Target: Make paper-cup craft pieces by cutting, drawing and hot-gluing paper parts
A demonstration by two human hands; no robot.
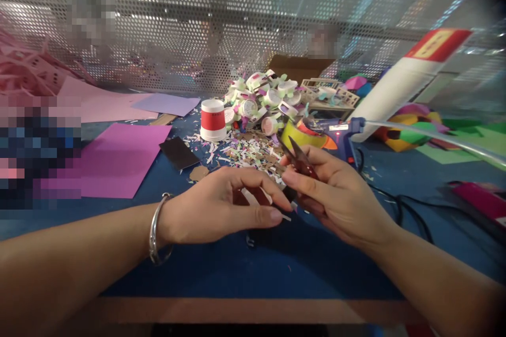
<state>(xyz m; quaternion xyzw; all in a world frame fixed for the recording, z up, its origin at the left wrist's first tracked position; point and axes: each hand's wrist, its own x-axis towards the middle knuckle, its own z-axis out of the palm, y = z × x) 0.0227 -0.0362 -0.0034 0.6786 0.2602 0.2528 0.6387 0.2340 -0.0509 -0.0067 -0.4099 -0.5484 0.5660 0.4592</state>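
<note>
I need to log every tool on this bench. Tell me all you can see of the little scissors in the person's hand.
The scissors are small snips with short, dark, pointed blades that stand open in a narrow V, tips up and to the left. Below the blades the body looks dark red. The right hand grips them, hiding the handles. The left hand reaches its fingertips in just beneath them; whether it touches them cannot be told.

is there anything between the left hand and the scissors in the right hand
Nothing visible. The left hand reaches right up to the small scissors held in the right hand, fingertips almost meeting, with only bare blue table below.
</note>
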